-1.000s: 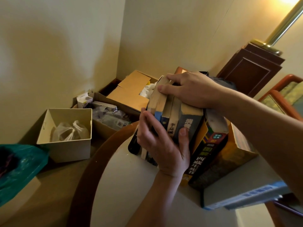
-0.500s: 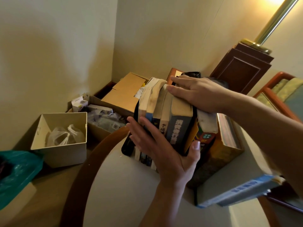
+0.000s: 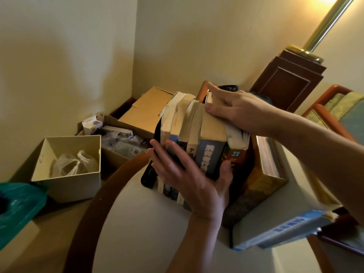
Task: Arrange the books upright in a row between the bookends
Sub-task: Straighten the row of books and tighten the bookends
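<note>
Several paperback books (image 3: 185, 123) stand upright in a row on the round table (image 3: 149, 229), spines facing me. A thick blue-spined book (image 3: 209, 154) stands near the row's right side, with a red-and-green one (image 3: 237, 154) beside it. My left hand (image 3: 189, 180) presses flat against the spines, thumb hooked on the blue book's right side. My right hand (image 3: 238, 111) lies palm-down on the books' top edges. A black bookend (image 3: 149, 174) shows at the row's left end. The right bookend is hidden.
A large book (image 3: 262, 186) leans right of the row, and a blue-edged book (image 3: 281, 227) lies flat at the table's right. On the floor sit a white box (image 3: 69, 182) holding a plastic bag, cardboard boxes (image 3: 141, 113), and a teal bag (image 3: 17, 205). A wooden lamp base (image 3: 287, 83) stands behind.
The leaning books have been pushed more upright and closer together. My left hand has flattened against the spines, and my right hand has shifted rightward along the tops.
</note>
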`<state>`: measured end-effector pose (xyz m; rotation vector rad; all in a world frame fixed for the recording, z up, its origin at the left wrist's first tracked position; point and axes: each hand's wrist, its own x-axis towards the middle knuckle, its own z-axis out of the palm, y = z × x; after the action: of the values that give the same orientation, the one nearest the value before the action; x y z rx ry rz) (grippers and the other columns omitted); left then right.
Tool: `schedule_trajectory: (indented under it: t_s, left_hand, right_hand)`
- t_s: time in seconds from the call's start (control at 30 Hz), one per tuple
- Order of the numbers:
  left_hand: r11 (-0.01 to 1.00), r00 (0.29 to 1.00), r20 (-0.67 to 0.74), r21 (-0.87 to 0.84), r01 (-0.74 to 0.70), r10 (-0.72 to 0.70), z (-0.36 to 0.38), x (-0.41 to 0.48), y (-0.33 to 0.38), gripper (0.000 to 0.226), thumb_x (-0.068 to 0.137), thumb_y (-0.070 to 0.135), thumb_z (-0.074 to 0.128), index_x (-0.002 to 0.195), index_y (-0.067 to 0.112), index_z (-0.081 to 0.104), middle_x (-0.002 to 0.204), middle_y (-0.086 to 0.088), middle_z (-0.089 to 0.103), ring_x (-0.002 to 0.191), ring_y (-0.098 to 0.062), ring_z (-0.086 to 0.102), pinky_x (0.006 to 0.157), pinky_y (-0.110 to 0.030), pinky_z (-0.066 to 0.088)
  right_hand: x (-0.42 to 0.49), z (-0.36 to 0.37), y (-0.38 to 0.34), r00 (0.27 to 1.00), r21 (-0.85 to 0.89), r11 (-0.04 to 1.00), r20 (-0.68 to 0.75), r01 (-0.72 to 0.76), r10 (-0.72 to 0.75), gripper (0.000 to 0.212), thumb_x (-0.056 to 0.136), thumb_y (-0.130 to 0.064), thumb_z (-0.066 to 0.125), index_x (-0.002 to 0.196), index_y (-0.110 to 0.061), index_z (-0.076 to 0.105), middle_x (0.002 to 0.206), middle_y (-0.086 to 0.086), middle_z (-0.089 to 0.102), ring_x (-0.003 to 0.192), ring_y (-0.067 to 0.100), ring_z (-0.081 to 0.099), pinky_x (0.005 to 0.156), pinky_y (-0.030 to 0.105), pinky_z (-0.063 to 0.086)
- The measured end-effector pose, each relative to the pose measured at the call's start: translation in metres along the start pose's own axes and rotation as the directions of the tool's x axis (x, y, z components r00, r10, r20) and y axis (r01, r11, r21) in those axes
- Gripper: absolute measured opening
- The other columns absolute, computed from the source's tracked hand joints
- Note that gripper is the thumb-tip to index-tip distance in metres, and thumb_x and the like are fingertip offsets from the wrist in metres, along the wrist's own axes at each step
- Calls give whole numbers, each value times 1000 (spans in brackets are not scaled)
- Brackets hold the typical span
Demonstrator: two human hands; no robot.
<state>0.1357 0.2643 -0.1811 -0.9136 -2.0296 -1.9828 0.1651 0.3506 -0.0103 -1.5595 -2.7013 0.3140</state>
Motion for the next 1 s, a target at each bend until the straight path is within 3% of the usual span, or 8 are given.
schedule_trajectory:
  t_s: [0.1,0.17,0.37,0.67,0.77,0.9,0.97,1.0]
  left_hand:
    - [1000,1000,3,-15,2,-2,0,-1,1,98,92,76,19,150,-2,18,159,-31,12,151,-44,10,117,-63,18]
    - [1000,1000,20,-21,-10,10,-2,-1,0,97,92,76,19,151,-1,17,160,-31,10,151,-44,8,117,-63,17]
    - [992,994,29,61,-107,106,-1,-3,-14,101,88,79,21,148,-2,21,155,-35,15,148,-49,15,114,-64,22]
    - [991,984,119,0,-132,131,-18,3,-19,105,88,78,33,149,-5,15,158,-33,11,150,-45,12,116,-63,20]
    - [982,973,158,-113,-150,166,-37,26,-17,106,89,75,36,151,-7,9,161,-31,7,152,-37,10,117,-61,23]
    - [971,945,275,-208,-120,176,-55,79,-2,95,92,76,24,157,9,7,166,-14,9,151,-27,20,115,-58,32]
    - [956,888,379,-231,-182,261,-61,102,1,81,98,64,26,158,12,13,166,-10,12,150,-25,26,115,-55,34]
    - [946,843,440,-232,-227,311,-65,109,0,74,100,57,27,158,12,18,166,-8,15,150,-23,24,117,-53,31]
  right_hand:
    - [-2,3,-2,1000,-70,998,-2,5,-5,65,97,-70,30,156,-49,13,163,-12,27,147,21,26,113,47,20]
    - [1,4,-5,1000,-114,993,-1,8,-9,65,97,-72,25,157,-48,14,165,-18,17,152,17,13,115,51,10]
    - [2,7,-9,1000,6,1000,3,12,-12,63,99,-66,32,157,-45,18,162,-13,27,150,25,16,117,54,18]
    - [-4,10,-18,1000,-27,1000,-26,-10,9,66,102,-63,29,160,-38,10,167,-7,17,154,22,8,122,55,6]
    - [-31,12,-24,991,157,986,-106,-64,81,69,103,-59,34,160,-36,3,169,-1,-2,155,24,-7,123,48,-3]
    - [-103,38,-45,913,408,913,-376,14,155,68,104,-47,41,159,-41,1,168,-13,-6,153,8,-5,120,30,3]
    - [-137,71,-60,870,491,867,-460,84,177,72,104,-40,45,159,-40,-3,168,-17,-3,151,-1,-2,115,14,2]
    - [-150,90,-68,873,532,841,-451,98,183,77,104,-36,47,159,-40,-7,167,-18,-2,151,-3,1,116,13,7]
